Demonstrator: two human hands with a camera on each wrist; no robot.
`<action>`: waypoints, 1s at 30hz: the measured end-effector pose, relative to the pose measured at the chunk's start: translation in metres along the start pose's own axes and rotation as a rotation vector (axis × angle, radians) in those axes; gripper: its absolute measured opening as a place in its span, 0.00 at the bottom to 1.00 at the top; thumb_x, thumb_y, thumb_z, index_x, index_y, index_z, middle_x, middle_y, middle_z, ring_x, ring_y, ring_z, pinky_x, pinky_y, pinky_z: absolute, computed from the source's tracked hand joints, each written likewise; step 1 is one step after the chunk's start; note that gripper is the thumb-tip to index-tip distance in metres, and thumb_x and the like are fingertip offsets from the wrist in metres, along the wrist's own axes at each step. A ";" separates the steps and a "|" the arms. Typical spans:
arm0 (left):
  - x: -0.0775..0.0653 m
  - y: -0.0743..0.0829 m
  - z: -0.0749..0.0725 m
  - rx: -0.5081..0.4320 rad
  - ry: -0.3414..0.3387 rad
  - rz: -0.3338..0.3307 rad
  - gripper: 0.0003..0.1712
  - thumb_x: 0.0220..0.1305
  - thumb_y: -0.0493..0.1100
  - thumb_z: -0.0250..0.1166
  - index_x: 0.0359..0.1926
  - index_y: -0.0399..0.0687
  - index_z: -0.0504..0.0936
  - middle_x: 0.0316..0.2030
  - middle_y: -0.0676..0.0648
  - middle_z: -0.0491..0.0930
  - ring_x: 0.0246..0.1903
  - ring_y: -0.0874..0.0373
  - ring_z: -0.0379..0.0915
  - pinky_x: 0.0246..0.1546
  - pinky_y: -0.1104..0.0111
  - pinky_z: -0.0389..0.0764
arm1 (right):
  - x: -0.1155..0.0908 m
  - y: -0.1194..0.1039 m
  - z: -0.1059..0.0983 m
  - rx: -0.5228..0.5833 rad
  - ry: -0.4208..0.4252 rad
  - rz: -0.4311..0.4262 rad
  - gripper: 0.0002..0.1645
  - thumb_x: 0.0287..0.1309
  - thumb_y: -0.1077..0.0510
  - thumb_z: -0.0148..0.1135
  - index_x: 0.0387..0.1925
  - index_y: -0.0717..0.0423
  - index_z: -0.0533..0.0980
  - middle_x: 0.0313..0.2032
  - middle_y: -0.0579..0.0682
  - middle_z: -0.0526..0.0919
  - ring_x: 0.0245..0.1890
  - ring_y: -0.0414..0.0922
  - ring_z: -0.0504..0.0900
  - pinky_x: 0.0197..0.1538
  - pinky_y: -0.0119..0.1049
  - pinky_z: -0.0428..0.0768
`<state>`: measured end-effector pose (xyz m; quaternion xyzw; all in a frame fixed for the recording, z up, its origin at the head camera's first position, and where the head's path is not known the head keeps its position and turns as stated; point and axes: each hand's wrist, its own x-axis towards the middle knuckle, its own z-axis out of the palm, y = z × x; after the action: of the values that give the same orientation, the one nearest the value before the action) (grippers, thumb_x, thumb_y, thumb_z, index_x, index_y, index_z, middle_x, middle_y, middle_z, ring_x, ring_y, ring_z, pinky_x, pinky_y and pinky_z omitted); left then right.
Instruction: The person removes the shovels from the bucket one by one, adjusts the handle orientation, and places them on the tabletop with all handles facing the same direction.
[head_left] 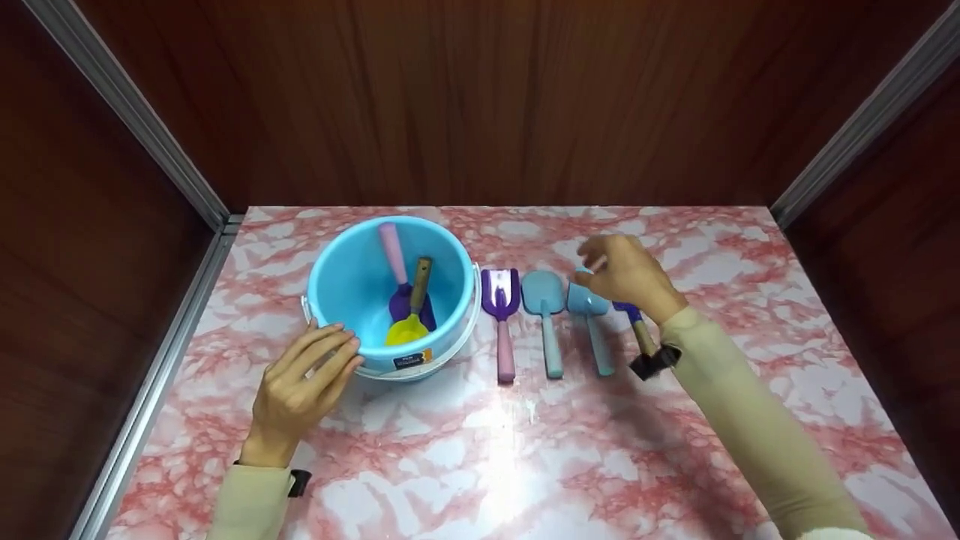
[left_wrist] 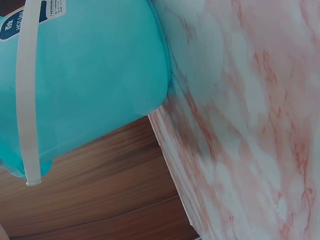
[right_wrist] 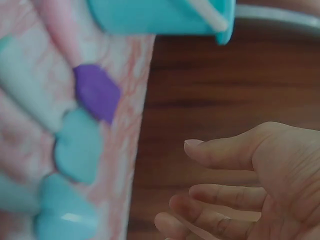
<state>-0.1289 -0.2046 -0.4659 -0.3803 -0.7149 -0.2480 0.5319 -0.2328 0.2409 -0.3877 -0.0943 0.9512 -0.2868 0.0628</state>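
My left hand (head_left: 300, 382) grips the near left rim of a light blue bucket (head_left: 337, 270), fingers over the edge and thumb side against the outer wall. Inside the bucket lean a purple shovel with a pink handle (head_left: 392, 251) and a yellow shovel (head_left: 407, 330) with a wooden handle. Above the row of tools hovers my right hand (head_left: 626, 274), fingers loosely bent and holding nothing. Nearest it lies a light blue scoop (head_left: 587, 302), partly covered by the hand in the head view. A blue tool with a wooden handle (head_left: 643, 337) is half hidden under the right wrist.
Right of the bucket lie a purple scoop with a pink handle (head_left: 505, 349) and a grey-green shovel (head_left: 543, 291), handles toward me. The bucket's white handle (head_left: 466, 337) hangs down its side. Dark wood panels (head_left: 510, 105) enclose the marbled table (head_left: 420, 465) at the back and sides.
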 end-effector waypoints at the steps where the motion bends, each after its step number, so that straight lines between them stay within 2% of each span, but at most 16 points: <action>1: 0.000 0.000 0.000 0.002 0.001 0.000 0.12 0.74 0.42 0.71 0.42 0.35 0.93 0.39 0.38 0.91 0.39 0.40 0.89 0.61 0.50 0.88 | 0.002 -0.008 0.000 -0.002 0.005 -0.029 0.26 0.67 0.53 0.73 0.60 0.63 0.82 0.52 0.63 0.89 0.51 0.60 0.89 0.51 0.56 0.92; 6: -0.001 0.000 -0.001 0.012 -0.001 -0.002 0.13 0.74 0.43 0.71 0.42 0.35 0.93 0.40 0.38 0.91 0.40 0.40 0.89 0.62 0.50 0.87 | 0.010 -0.052 0.001 -0.028 0.051 -0.163 0.22 0.67 0.55 0.74 0.57 0.62 0.84 0.50 0.61 0.90 0.47 0.56 0.90 0.49 0.53 0.93; 11: -0.001 0.000 -0.001 0.012 -0.006 -0.002 0.13 0.74 0.43 0.71 0.41 0.35 0.93 0.40 0.38 0.91 0.40 0.40 0.89 0.63 0.50 0.86 | 0.016 -0.095 0.008 -0.049 0.054 -0.251 0.21 0.67 0.54 0.73 0.57 0.60 0.85 0.51 0.58 0.90 0.48 0.52 0.89 0.48 0.48 0.94; 17: -0.002 0.001 0.000 0.011 -0.015 -0.002 0.13 0.75 0.43 0.70 0.43 0.36 0.93 0.40 0.38 0.91 0.40 0.40 0.89 0.62 0.49 0.86 | 0.026 -0.128 0.025 -0.120 0.076 -0.415 0.18 0.68 0.57 0.73 0.56 0.60 0.86 0.51 0.58 0.89 0.49 0.53 0.90 0.50 0.46 0.94; 20: -0.002 0.001 0.000 0.008 -0.021 -0.003 0.13 0.75 0.43 0.70 0.43 0.36 0.93 0.40 0.38 0.91 0.40 0.40 0.89 0.62 0.49 0.87 | 0.032 -0.136 0.034 -0.176 0.050 -0.481 0.19 0.68 0.57 0.73 0.57 0.60 0.86 0.52 0.58 0.89 0.52 0.54 0.90 0.54 0.47 0.93; 24: -0.003 0.001 0.000 0.008 -0.016 -0.001 0.12 0.75 0.43 0.71 0.44 0.36 0.93 0.40 0.38 0.91 0.40 0.40 0.89 0.63 0.50 0.86 | 0.039 -0.146 0.045 -0.247 -0.030 -0.548 0.22 0.69 0.57 0.73 0.61 0.60 0.84 0.57 0.58 0.88 0.56 0.55 0.89 0.58 0.47 0.92; 30: -0.002 0.000 -0.001 0.014 -0.009 0.002 0.12 0.74 0.43 0.71 0.45 0.37 0.93 0.41 0.38 0.92 0.41 0.40 0.89 0.63 0.50 0.86 | 0.045 -0.163 0.061 -0.372 -0.147 -0.627 0.22 0.67 0.60 0.74 0.61 0.57 0.85 0.57 0.58 0.87 0.57 0.56 0.88 0.57 0.49 0.92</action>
<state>-0.1279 -0.2055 -0.4679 -0.3785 -0.7186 -0.2409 0.5313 -0.2424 0.0650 -0.3505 -0.4114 0.9049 -0.1067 0.0220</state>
